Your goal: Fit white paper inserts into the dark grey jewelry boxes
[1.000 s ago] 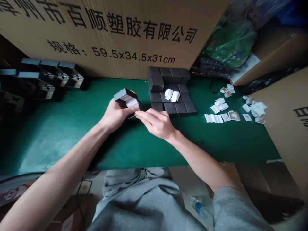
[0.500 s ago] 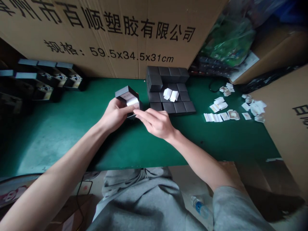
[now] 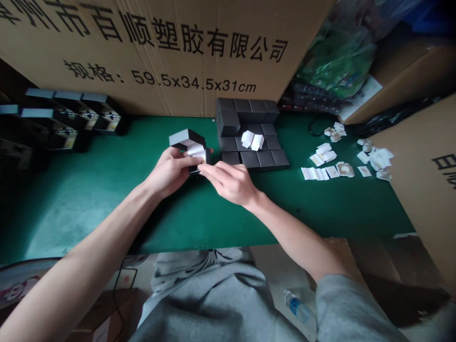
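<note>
My left hand (image 3: 169, 172) is wrapped round a small black jewelry box (image 3: 185, 137) held above the green table, its lid raised and its pale lining showing. Its thumb lies at the front of the opening. My right hand (image 3: 231, 180) is closed, fingertips together at the box's open front, near the left thumb; whatever they pinch is too small or hidden to make out. Just right of the box, a block of closed black boxes (image 3: 265, 159) stands on the table. Two folded white inserts (image 3: 252, 140) rest on top of that block.
Several opened black boxes (image 3: 73, 102) stand at the back left. White paper pieces (image 3: 320, 173) lie in small groups on the right of the green table (image 3: 142, 237). A large carton (image 3: 160, 57) forms the back wall. A plastic bottle (image 3: 297, 304) lies below the table.
Both hands keep almost the same place. The opened box has tilted slightly, and a fingertip now shows at its right side. The boxes and paper pieces on the table stay put.
</note>
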Motion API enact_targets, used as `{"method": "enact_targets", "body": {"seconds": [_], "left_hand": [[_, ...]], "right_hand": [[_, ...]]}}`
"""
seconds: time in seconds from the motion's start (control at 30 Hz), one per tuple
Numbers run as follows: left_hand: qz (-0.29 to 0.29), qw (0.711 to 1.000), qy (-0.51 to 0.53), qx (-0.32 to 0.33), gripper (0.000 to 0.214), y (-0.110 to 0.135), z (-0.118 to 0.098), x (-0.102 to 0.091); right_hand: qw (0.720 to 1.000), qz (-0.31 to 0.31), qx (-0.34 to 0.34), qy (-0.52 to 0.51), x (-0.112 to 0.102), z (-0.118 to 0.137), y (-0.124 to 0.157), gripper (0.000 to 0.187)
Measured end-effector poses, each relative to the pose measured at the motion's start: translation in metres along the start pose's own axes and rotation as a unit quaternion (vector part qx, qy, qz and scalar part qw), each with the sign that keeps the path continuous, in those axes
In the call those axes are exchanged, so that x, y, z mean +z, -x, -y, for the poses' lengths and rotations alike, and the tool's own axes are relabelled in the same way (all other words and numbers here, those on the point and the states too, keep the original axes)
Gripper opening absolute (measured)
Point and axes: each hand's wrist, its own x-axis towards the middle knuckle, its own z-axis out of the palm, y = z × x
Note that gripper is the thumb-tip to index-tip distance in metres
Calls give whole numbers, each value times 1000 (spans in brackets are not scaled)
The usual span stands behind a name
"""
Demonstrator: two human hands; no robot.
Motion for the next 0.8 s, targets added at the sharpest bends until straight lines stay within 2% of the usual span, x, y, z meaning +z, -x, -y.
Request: {"method": "enact_targets", "body": {"seconds": [0.17,0.3,0.57,0.7,0.8], "left_hand": [[-27,999,19,-17,21,1,0,0],[-38,998,33,-37,26,3,-2,-1],[-25,1000,-3,-4,29,5,1,0],[-11,1000,-13,5,28,4,1,0],[-4,1000,-20,17,28,2,2,0]], "right_hand": [[999,-24,-24,-4,1,1,0,23],[999,1,-32,-6,2,3,2,22],[999,-16,-39,11,2,-3,2,20],[995,-53,-61,55,-1,-6,-1,21],[994,-39,-50,84,-4,-6,-3,22]]}}
